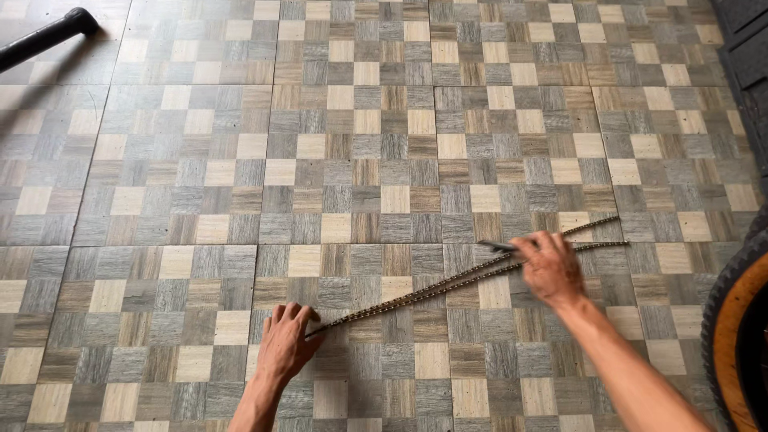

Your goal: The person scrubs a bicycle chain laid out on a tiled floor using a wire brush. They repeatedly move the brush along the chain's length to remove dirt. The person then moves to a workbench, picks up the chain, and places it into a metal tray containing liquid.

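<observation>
**Packages, labels, signs, screens: 0**

No package, label, sign or screen appears in the head view. Entry closed with 0 items in each of the 4 classes.

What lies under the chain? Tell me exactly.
Under the chain only the checkered tile floor shows. The left hand pins one end, the right hand covers a stretch, so those parts are hidden.
</observation>
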